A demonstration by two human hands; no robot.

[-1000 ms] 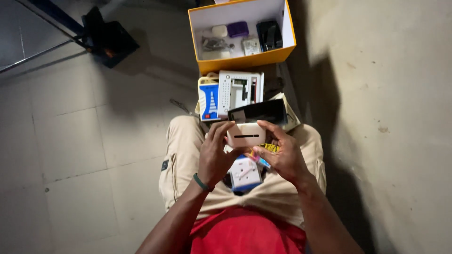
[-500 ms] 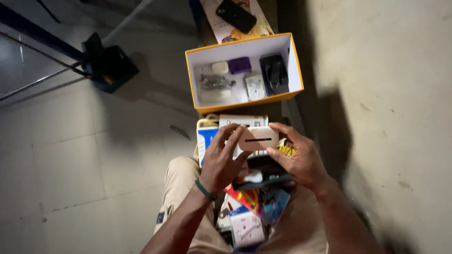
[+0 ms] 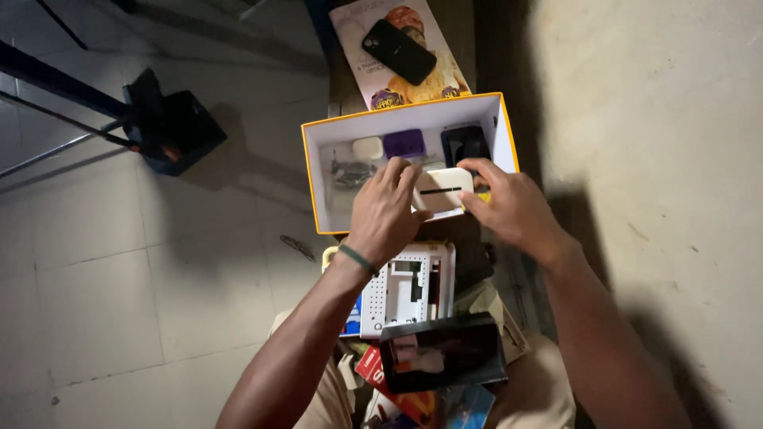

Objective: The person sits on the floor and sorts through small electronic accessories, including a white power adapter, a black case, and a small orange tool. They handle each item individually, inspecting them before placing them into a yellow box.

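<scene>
Both my hands hold a small white rounded device (image 3: pixel 445 187) with a dark slot, over the open yellow box (image 3: pixel 310 179) with a white inside. My left hand (image 3: pixel 385 210), with a green band at the wrist, grips its left end. My right hand (image 3: pixel 509 205) grips its right end. Inside the box lie a purple block (image 3: pixel 404 143), a small white piece (image 3: pixel 367 148), a black item (image 3: pixel 465 143) and a bundle of dark wire (image 3: pixel 348 173).
A white perforated unit (image 3: pixel 405 290) rests on my lap, with a black tray (image 3: pixel 442 349) and coloured packets (image 3: pixel 401 397) below it. Beyond the box a black phone (image 3: pixel 399 50) lies on a printed sheet (image 3: pixel 373 24). A dark stand base (image 3: pixel 171 123) sits at left on the tiled floor; a wall runs along the right.
Both hands have carried the white device forward from above my lap to over the open box. The camera view has tilted forward too.
</scene>
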